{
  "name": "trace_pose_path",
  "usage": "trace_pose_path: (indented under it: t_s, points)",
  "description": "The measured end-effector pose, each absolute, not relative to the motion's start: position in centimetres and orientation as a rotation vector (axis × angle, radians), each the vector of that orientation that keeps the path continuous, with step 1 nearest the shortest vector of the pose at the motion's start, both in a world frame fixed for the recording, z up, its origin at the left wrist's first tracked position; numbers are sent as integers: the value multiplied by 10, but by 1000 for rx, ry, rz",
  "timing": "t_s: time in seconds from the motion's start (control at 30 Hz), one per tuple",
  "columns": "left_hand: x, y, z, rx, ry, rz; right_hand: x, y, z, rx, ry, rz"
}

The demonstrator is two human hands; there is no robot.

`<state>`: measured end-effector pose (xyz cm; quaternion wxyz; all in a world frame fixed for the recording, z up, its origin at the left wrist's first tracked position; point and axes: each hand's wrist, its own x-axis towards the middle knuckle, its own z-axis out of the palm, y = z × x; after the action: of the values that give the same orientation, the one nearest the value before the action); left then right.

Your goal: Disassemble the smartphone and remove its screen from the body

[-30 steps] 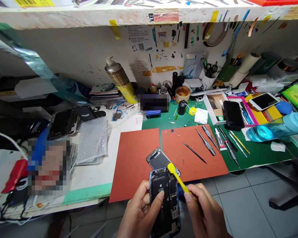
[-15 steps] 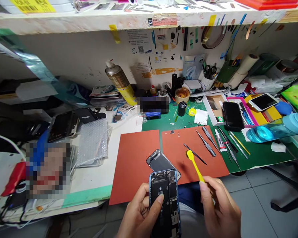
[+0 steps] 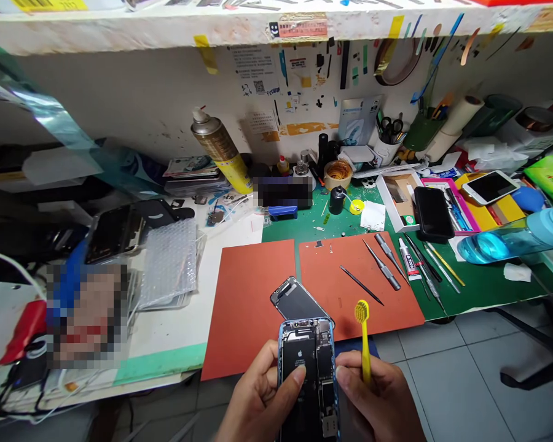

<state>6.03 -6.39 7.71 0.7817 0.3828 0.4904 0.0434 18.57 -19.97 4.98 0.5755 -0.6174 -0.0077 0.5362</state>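
Observation:
An opened phone [image 3: 299, 393] with a blue frame, its battery and boards exposed, rests in my left hand [image 3: 262, 396], the thumb lying on the battery. My right hand [image 3: 380, 393] grips a yellow brush [image 3: 363, 331] that looks like a toothbrush, head up and bristles toward me. The fingertips of that hand touch the phone's right edge. Behind the phone's top, a detached phone screen [image 3: 299, 301] lies across two orange-brown mats [image 3: 253, 294]. A thin black stick tool [image 3: 362, 285] and two grey screwdrivers [image 3: 381, 264] lie on the right mat.
A glue tube [image 3: 409, 259], tweezers and other slim tools lie right of the mats. Farther right are a black phone [image 3: 433, 213] and a blue water bottle [image 3: 511, 239]. A spray can [image 3: 221, 150] stands behind; bubble wrap [image 3: 171, 261] lies left. A shelf [image 3: 166, 31] overhangs the bench.
My right hand has moved left to the phone's edge. The brush has turned upright, its bristles now showing. The phone has shifted very slightly.

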Motion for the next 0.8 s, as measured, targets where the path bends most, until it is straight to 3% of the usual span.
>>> trace_pose_path:
  t_s: [0.6,0.8]
  points:
    - [62,-64,84,786,1030,87,184,-202,43,-1433,-66,1260]
    - [58,-61,76,819,994,58,202,-213,42,-1739,-692,703]
